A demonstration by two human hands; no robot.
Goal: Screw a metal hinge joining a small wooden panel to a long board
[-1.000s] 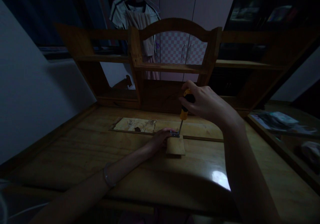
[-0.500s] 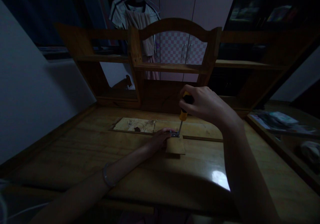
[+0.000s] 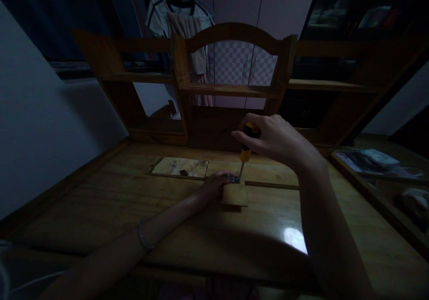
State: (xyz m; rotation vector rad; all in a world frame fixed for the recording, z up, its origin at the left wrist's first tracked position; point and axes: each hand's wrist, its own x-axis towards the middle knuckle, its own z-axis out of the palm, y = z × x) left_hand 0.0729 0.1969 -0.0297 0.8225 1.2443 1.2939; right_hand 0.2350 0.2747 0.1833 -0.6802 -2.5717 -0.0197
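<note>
A screwdriver (image 3: 246, 154) with a yellow and black handle stands nearly upright, its shaft pointing down. My right hand (image 3: 273, 137) is closed around the handle, the thumb reaching out past its left side. At the far edge of a small, flat wooden board (image 3: 234, 195) sits a small metal fitting (image 3: 233, 179), which looks like a hinge. The screwdriver's tip meets the right end of this fitting; any screw under it is too small to make out. My left hand (image 3: 217, 186) grips the fitting and the board from the left, with some fingers hidden.
Beneath both hands spreads a wooden desk top (image 3: 134, 206), with a shallow recess (image 3: 181, 166) showing rough, stained wood. A wooden shelf unit (image 3: 231, 90) rises behind. Papers and other things lie on a surface (image 3: 382, 159) at the right. A wall (image 3: 50, 125) borders the left.
My right thumb has moved left, off the front of the screwdriver's handle. The screwdriver stays on the fitting, and my left hand keeps its place.
</note>
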